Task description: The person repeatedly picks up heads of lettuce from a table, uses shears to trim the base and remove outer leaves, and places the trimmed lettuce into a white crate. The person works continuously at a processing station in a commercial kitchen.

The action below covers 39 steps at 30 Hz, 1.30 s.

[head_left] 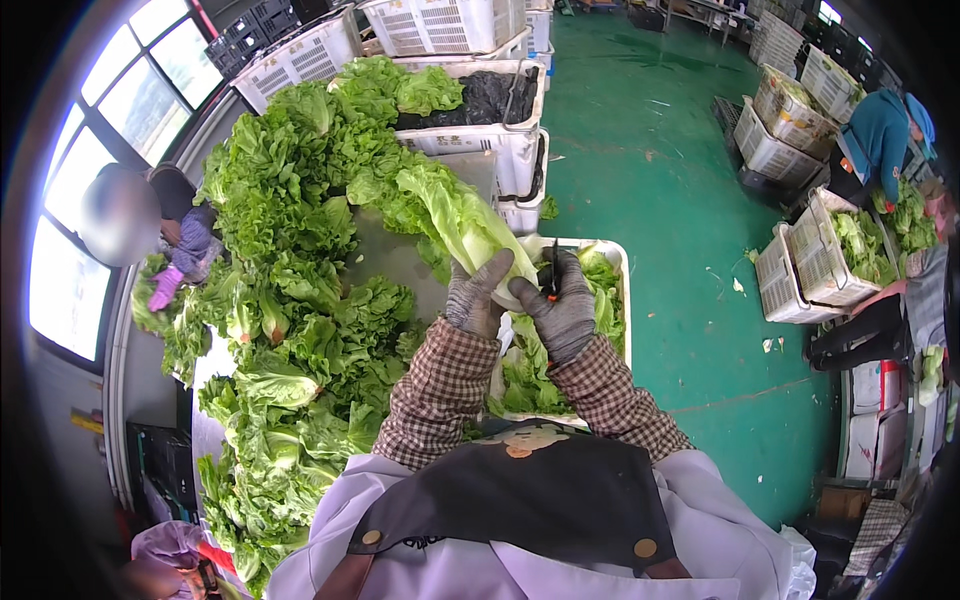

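A long head of leafy green lettuce [462,217] lies slanted in front of me, its leaves pointing up and to the left, its pale base toward me. My left hand [478,293], in a grey glove, is closed around its lower part. My right hand [563,312], also gloved, grips a small dark knife [555,268] with an orange part, blade upward. The right thumb presses at the lettuce base. Beneath my hands stands a white crate [627,310] holding more lettuce.
A metal table [385,255] on my left bears a large heap of lettuce [290,220]. White crates [475,145] stand beyond it, one lined with black plastic. A person [180,235] works across the heap. On the right, other people handle lettuce near crates [815,255] on the green floor.
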Available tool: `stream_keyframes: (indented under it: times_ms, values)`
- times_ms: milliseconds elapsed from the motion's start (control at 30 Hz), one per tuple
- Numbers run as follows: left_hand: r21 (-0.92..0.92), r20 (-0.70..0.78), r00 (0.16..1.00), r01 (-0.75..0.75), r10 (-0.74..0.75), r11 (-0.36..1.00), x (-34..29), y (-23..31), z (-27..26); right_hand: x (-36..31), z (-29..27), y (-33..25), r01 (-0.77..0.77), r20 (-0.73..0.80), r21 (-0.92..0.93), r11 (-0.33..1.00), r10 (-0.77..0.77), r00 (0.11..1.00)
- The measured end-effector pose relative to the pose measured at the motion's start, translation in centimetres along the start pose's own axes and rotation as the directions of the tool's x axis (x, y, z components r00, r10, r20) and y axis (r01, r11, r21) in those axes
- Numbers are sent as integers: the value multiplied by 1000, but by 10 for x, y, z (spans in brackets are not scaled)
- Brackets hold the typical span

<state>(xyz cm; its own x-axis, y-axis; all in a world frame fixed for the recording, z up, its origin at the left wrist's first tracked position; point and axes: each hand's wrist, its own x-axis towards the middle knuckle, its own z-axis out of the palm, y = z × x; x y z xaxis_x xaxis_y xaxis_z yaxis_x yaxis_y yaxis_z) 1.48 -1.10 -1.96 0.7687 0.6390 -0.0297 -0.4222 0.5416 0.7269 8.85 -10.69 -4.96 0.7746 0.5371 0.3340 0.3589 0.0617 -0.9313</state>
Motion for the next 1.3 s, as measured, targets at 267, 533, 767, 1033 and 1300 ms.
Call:
stream_keyframes:
  times_ms: [267, 533, 767, 1033, 1300]
  values:
    - [0, -37, 997, -67, 67, 998, -3, -8, 2, 6, -9, -10, 38, 57, -131, 991, -30, 998]
    - [-347, 25, 990, 136, -135, 928, 10, -26, -11, 11, -2, -4, 13, -160, 313, 950, 39, 986]
    - [-474, 60, 982, 184, -177, 861, 8, -12, -47, 34, -44, -11, -119, -178, -161, 980, 90, 980]
    - [-209, 475, 879, 69, 40, 975, 10, 16, -6, 3, -32, -37, -625, 601, 535, 569, 264, 755]
    - [-66, 343, 932, -103, 119, 993, 4, 21, 8, 6, -17, -53, 337, 110, -193, 922, -321, 941]
